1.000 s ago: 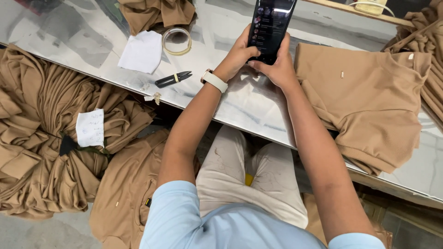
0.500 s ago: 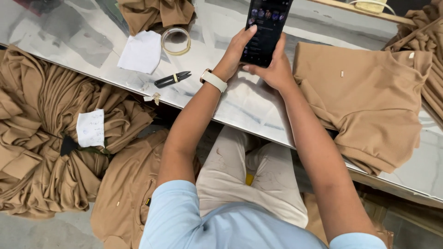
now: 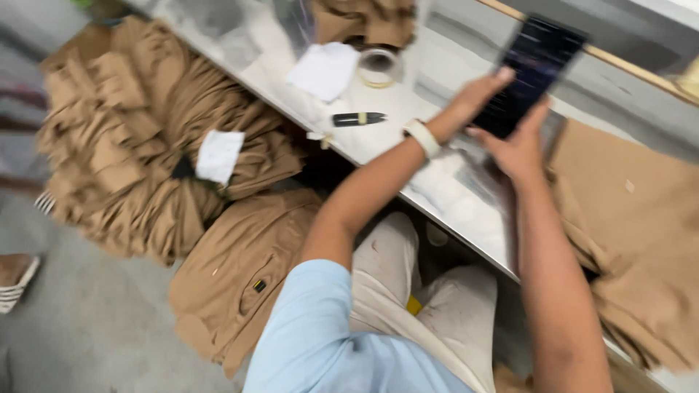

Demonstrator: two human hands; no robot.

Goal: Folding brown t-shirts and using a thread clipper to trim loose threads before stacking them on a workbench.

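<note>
Two hands, left hand (image 3: 477, 98) and right hand (image 3: 518, 149), still grasp the dark phone (image 3: 528, 73) in their fingers; the view has swung left, blurring the bench (image 3: 437, 182) and tan garments (image 3: 145, 153).

Both arms are reaching forward from light blue short sleeves, forearms converging so the hands are meeting close together up front. Left hand (image 3: 473, 98) is curling with fingers pointing up and the thumb side lifting (pale band sitting on that wrist), elbow bending over the lap. Right hand (image 3: 520, 145) is cupping just below and beside the left, fingers wrapping upward, forearm running nearly straight (frame is blurry).
</note>
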